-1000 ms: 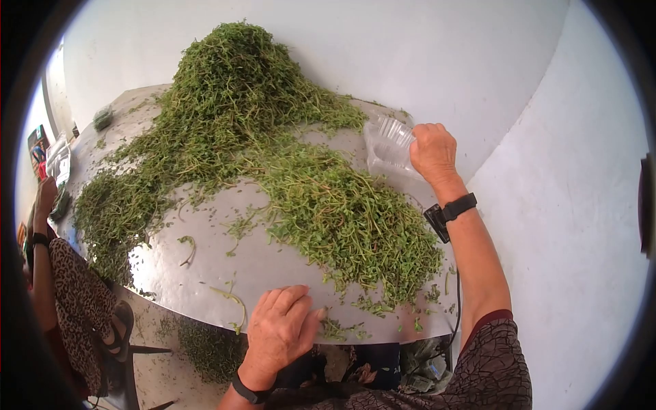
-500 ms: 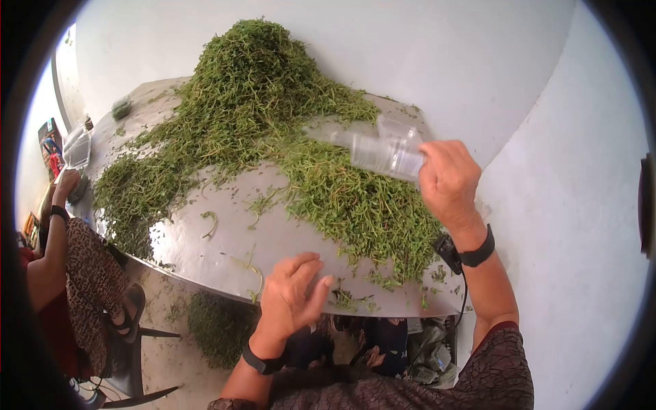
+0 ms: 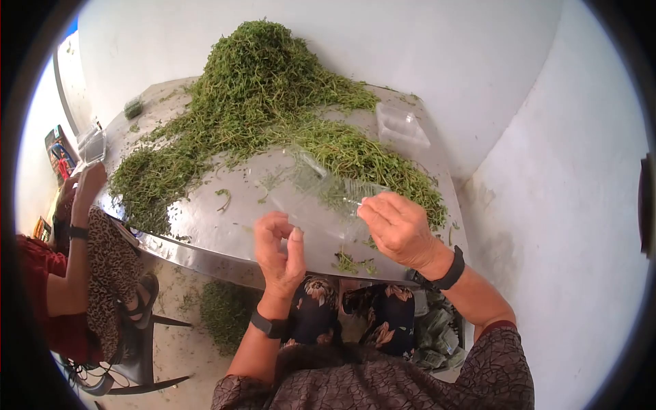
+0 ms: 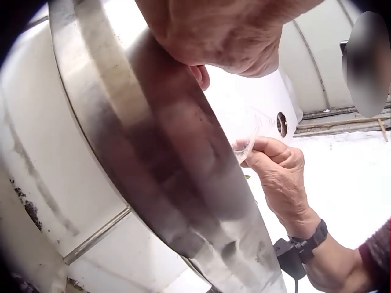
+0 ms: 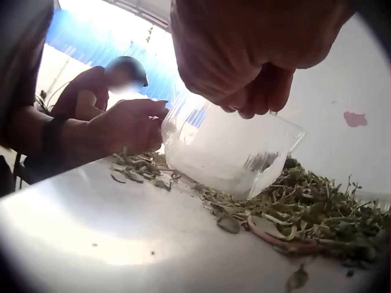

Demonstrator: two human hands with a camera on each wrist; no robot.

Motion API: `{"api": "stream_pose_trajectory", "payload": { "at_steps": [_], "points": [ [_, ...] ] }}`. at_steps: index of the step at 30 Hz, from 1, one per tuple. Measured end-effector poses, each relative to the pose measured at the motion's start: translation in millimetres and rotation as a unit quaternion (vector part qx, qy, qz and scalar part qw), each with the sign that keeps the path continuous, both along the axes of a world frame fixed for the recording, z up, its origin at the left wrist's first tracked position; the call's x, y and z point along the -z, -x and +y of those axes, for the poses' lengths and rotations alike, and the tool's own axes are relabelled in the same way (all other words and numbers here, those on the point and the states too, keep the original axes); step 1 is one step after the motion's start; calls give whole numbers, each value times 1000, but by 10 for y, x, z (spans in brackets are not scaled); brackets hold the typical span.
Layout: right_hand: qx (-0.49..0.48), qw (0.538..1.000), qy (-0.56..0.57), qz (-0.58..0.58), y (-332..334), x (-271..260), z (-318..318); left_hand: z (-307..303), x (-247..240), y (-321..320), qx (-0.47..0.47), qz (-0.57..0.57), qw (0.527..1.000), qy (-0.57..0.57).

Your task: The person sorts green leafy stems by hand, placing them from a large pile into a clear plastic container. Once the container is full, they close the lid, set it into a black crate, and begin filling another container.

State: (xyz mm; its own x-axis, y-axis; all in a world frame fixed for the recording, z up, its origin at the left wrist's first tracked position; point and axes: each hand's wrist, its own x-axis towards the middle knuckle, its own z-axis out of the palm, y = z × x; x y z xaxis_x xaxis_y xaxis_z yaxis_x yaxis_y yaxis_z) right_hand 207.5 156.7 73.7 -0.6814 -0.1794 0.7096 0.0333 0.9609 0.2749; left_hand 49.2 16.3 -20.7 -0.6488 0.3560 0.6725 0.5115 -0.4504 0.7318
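Observation:
A clear plastic clamshell container (image 3: 321,184) hangs over the near part of the metal table, in front of the greens. My right hand (image 3: 400,229) pinches its edge between thumb and fingers; the right wrist view shows the clear container (image 5: 214,146) below those fingers. To its left, my left hand (image 3: 279,253) is raised over the table's front edge with fingers loosely bent and nothing in them. In the right wrist view, the left hand (image 5: 131,125) has its fingertips right by the container's side. Leafy green stems (image 3: 369,160) lie spread behind the container.
A tall heap of greens (image 3: 263,75) stands against the wall. Another clear container (image 3: 403,130) sits at the table's back right. A filled pack (image 3: 133,108) lies at the far left. Another person (image 3: 51,301) sits left, and a box of packs (image 3: 437,328) stands below the table.
My right hand has carried the clear container from the back right toward me and the left hand. Another container stays behind at the back right. The head view has shifted slightly.

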Motion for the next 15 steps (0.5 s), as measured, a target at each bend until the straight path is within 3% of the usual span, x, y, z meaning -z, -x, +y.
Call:
{"api": "stream_pose_trajectory", "payload": {
  "at_steps": [4, 6, 10, 15],
  "points": [
    [-23, 999, 24, -19, -30, 46, -68, -41, 38, 2, 28, -21, 999, -4],
    [-22, 999, 42, -23, -68, 59, -112, -44, 65, 19, -18, 25, 999, 16],
    [-32, 995, 68, -66, -104, 96, -149, -85, 27, -25, -16, 30, 999, 31],
    [-21, 992, 84, -95, -137, 128, -182, -112, 42, -2, 7, 133, 990, 37]
  ]
}}
